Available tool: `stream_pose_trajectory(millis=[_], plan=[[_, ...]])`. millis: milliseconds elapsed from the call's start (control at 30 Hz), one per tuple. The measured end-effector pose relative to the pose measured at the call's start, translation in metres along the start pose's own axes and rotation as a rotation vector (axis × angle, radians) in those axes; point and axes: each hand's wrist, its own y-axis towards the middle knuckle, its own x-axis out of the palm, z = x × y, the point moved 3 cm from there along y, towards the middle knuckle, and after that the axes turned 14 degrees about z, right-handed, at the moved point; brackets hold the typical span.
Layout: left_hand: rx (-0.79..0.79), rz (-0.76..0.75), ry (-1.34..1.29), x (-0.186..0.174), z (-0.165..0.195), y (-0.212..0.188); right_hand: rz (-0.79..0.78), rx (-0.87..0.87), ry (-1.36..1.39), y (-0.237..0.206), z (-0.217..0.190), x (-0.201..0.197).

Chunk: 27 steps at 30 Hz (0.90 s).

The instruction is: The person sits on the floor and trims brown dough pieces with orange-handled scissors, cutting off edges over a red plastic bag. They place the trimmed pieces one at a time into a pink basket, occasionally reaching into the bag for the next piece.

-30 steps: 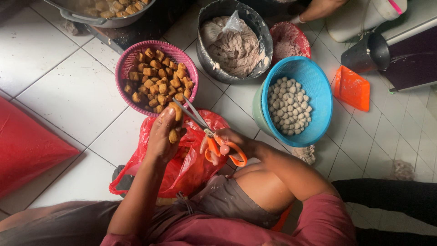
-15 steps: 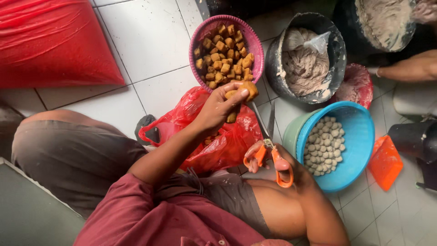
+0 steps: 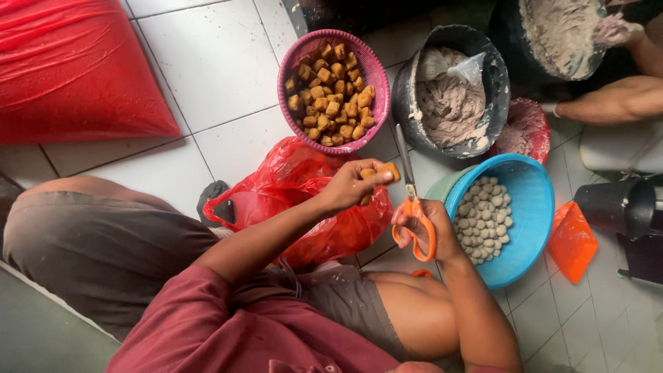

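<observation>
A blue basin (image 3: 532, 207) of pale balls lies on the white tiled floor (image 3: 207, 69), a grey tub (image 3: 483, 69) of paste beside it, an orange scraper (image 3: 570, 242) nearby.

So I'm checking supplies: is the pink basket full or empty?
Mostly full: the pink basket holds a heap of brown fried tofu cubes covering its bottom.

This looks like an informal food-preparation spot on the white tiled floor (image 3: 228, 76) of a home or small food stall. Around a pink basket of fried tofu cubes (image 3: 333, 91) stand a dark tub of grey paste (image 3: 452, 93) to its right, a blue basin of pale balls (image 3: 507, 217) below that, and a red plastic sack (image 3: 69, 69) far left.
</observation>
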Motion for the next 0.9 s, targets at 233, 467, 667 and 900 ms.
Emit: stream_pose_trajectory(millis=[233,467,667,900], plan=[[-0.128,0.157,-0.433,0.023,-0.015,0.038,0.318,-0.194,-0.242,-0.002,-0.002,-0.005],[0.019,0.099,-0.238,0.043,-0.036,-0.027,0.295,-0.187,-0.264,-0.004,0.002,-0.003],[-0.095,-0.101,-0.191,0.034,-0.026,-0.029,0.378,-0.313,-0.173,-0.007,-0.005,-0.012],[0.057,-0.034,-0.239,0.013,0.007,-0.014,0.159,-0.166,-0.017,-0.009,-0.003,-0.009]])
